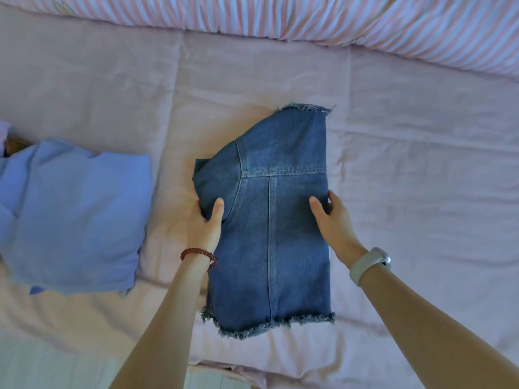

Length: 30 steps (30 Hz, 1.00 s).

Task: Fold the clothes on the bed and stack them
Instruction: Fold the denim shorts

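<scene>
Head view shows a folded denim garment (pixel 280 220) lying mid-frame on the pink bed (pixel 407 164). The left hand (pixel 203 223) and right hand (pixel 332 220) pinch its side edges, probably to carry it onto the folded blue garment (pixel 75 214) at left.

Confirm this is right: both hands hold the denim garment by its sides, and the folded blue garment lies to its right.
Wrong side. The head view shows the folded blue garment lying left of the denim garment; the left hand and right hand do hold its sides.

blue denim garment (pixel 280 214), pink-striped duvet (pixel 365 21)
</scene>
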Motion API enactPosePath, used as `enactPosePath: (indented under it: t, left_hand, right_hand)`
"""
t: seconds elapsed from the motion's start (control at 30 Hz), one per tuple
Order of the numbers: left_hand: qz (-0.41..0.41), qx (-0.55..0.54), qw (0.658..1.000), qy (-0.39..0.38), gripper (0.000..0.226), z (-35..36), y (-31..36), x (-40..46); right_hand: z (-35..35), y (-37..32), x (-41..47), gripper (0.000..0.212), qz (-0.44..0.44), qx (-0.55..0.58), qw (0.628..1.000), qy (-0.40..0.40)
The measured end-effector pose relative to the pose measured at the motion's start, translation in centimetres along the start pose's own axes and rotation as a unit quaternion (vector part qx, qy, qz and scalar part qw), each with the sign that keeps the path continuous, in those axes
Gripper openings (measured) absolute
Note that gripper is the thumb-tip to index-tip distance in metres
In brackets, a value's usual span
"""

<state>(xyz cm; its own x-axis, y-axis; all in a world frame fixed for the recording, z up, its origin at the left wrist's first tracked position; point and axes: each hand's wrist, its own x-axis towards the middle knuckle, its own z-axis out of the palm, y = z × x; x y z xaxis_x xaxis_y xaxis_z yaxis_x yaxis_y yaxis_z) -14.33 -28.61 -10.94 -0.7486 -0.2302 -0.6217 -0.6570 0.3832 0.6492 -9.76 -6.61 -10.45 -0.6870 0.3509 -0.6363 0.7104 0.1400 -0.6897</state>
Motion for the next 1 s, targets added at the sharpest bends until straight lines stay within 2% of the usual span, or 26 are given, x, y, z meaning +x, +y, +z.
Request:
enactPosePath:
  t: [0.07,0.17,0.27,0.4,0.5,0.67,0.8,0.9,1.0]
  left_hand:
    - [-0.032,-0.003,0.999,-0.017,0.045,-0.3,0.6,0.8]
    - [-0.054,-0.007,0.998,-0.035,0.056,-1.3,1.2,2.0]
    - [-0.079,-0.031,0.995,-0.058,0.057,-1.7,2.1,1.3]
    - [-0.032,-0.003,0.999,-0.011,0.048,-1.9,4.3,-1.5]
    - [0.004,0.016,1.0,-0.007,0.047,-2.8,7.9,-2.5]
    - [0.119,-0.071,0.99,-0.014,0.038,-3.9,19.3,-3.1]
    - [0.229,-0.163,0.96,0.001,0.043,-5.1,28.1,-5.8]
    - [0.251,-0.192,0.949,-0.002,0.047,-5.2,29.5,-6.9]
    - [0.216,-0.15,0.965,0.004,0.048,-4.0,26.9,-7.5]
  right_hand:
    - [0.1,-1.0,0.5,0.027,0.011,0.02,1.0,-0.003]
    - [0.1,-2.1,0.7,0.027,0.018,0.018,1.0,-0.007]
    - [-0.2,-2.6,-0.2,0.026,0.013,0.03,0.999,0.008]
    - [-1.8,-4.0,-2.7,0.033,-0.013,0.063,0.997,0.04]
    - [-3.9,-7.0,-3.7,0.038,-0.03,0.059,0.996,0.061]
    - [-8.5,-16.3,-3.3,0.033,-0.13,0.08,0.984,0.094]
    - [-11.9,-22.8,-3.9,0.016,-0.225,0.156,0.957,0.093]
    - [-13.3,-24.5,-4.7,0.021,-0.249,0.183,0.946,0.099]
    - [-13.3,-21.6,-4.5,0.021,-0.221,0.181,0.955,0.084]
